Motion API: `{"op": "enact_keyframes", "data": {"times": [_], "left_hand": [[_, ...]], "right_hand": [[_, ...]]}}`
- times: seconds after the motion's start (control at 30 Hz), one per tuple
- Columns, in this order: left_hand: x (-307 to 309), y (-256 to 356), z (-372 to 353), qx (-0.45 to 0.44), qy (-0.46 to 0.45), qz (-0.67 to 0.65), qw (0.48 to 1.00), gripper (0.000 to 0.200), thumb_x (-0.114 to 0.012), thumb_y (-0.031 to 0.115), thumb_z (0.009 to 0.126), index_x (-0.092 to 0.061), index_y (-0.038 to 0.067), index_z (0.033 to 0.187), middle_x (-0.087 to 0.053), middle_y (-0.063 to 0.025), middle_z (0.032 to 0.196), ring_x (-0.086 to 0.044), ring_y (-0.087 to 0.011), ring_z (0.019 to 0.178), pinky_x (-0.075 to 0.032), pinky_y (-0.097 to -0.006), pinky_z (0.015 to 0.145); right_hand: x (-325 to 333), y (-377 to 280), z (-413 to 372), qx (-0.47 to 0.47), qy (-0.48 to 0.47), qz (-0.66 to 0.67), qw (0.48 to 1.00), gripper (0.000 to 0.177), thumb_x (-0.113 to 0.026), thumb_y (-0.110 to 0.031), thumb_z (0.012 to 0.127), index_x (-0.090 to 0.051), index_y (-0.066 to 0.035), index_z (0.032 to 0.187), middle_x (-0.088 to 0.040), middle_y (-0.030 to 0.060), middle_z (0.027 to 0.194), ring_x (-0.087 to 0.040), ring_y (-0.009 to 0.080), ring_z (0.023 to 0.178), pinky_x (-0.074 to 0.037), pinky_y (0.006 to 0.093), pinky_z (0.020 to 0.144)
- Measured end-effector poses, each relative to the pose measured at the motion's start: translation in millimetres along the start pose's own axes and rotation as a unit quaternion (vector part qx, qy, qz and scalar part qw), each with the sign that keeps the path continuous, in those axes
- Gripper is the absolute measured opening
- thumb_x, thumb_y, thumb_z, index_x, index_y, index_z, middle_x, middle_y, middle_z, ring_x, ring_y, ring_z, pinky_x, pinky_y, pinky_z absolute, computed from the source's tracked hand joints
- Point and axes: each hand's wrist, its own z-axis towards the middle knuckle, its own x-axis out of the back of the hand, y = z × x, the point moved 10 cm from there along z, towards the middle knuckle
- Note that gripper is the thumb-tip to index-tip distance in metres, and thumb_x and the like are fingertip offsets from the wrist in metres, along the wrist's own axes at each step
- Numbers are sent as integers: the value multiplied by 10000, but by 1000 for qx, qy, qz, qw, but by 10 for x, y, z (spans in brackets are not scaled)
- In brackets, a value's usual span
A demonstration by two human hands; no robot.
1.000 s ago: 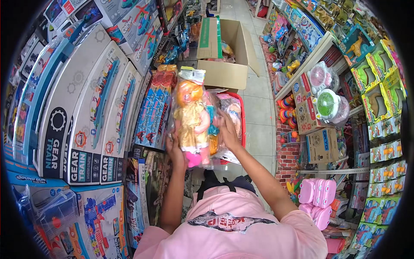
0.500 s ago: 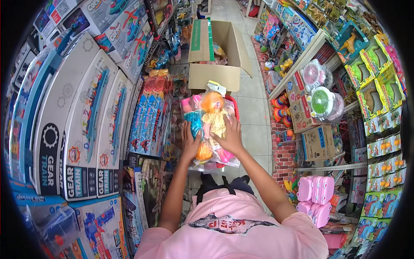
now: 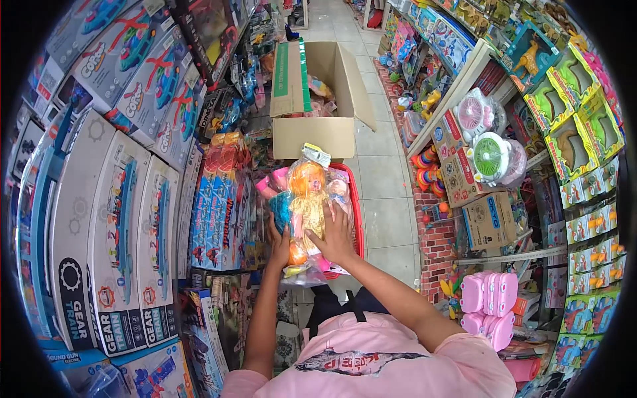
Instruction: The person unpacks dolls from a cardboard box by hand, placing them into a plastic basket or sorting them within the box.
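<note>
In a narrow toy-shop aisle with pale floor tiles [image 3: 388, 179] and a cardboard box [image 3: 312, 138] just beyond a red basket [image 3: 359, 222]. Over that basket, in clear plastic, a doll in yellow [image 3: 306, 207] beside a doll in turquoise [image 3: 281, 209]. With the right hand [image 3: 335, 237] spread across the yellow dress, the left hand [image 3: 279, 245] along the turquoise doll's side, grip impossible to tell. Probably light, fairly soft, slippery in the wrapping; best held round the torsos, rather than by loose plastic.
</note>
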Motion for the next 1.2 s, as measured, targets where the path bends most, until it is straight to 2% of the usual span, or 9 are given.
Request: {"op": "enact_keyframes", "data": {"times": [0.27,0.47,0.6,0.7,0.9,0.97,1.03,1.07,1.2], "left_hand": [[211,469,-123,-76,21,233,969,671,-458,451,1008,-297,33,1507,-187,-210,1587,-214,-397,1449,-208,-439,1172],[14,1883,-807,-206,161,85,961,354,-576,241,952,-568,-21,1190,-497,-190,1304,-483,-347,1230,-375,-426,1035],[-1272,1964,-1178,-179,-14,-57,982,265,-590,205,948,-609,12,1128,-604,-109,1069,-577,-215,1018,-445,-350,914],[-2436,1233,-1393,-11,-217,-127,968,286,-586,268,978,-628,25,1122,-651,-76,1024,-611,-152,929,-477,-311,858],[-2928,-1009,-1750,166,-199,43,965,442,-576,408,952,-660,-2,1093,-682,-158,1064,-640,-261,1019,-488,-363,901],[-2625,-1556,-1990,152,-163,243,944,461,-538,438,929,-683,15,1041,-666,-228,1083,-632,-338,1061,-483,-429,913],[-2591,-2600,-2607,358,-385,289,800,370,-533,387,921,-686,83,1067,-686,-168,1043,-664,-305,963,-521,-494,826],[-2395,-2790,-3007,560,-254,132,778,355,-523,381,931,-671,113,1110,-707,-95,1050,-676,-279,858,-527,-507,745],[-2331,-2743,-3397,573,-347,170,723,400,-507,398,942,-608,138,1229,-705,-80,1112,-691,-266,873,-512,-456,708]], "right_hand": [[-103,497,-36,14,-44,80,996,842,-606,-481,907,-244,-12,1506,-289,251,1488,-264,428,1393,-234,502,1148],[277,1851,-561,-101,-2,322,941,629,-633,-324,921,-405,13,1402,-476,242,1349,-532,377,1194,-452,430,993],[32,3312,-1409,-228,-58,219,947,468,-620,-352,912,-605,14,1203,-647,218,1132,-639,370,1036,-502,415,910],[-285,4381,-2331,-301,-172,101,932,536,-574,-480,902,-657,-6,1138,-685,223,1064,-643,367,1053,-504,416,899],[-280,5691,-4488,-509,-378,76,769,551,-554,-481,905,-675,44,1021,-713,217,956,-709,336,821,-560,457,734],[-176,5983,-5094,-557,-302,120,764,525,-562,-454,908,-666,51,1010,-712,180,885,-702,314,698,-557,475,608],[-45,6194,-5570,-598,-295,138,732,457,-575,-409,903,-641,39,961,-688,167,812,-675,297,599,-507,477,508],[136,6105,-5673,-645,-288,151,692,438,-577,-403,899,-632,28,953,-674,157,784,-659,284,584,-485,461,489],[187,6194,-6091,-715,-236,233,616,376,-581,-379,896,-616,-5,922,-654,142,757,-625,262,566,-427,424,454]]}}
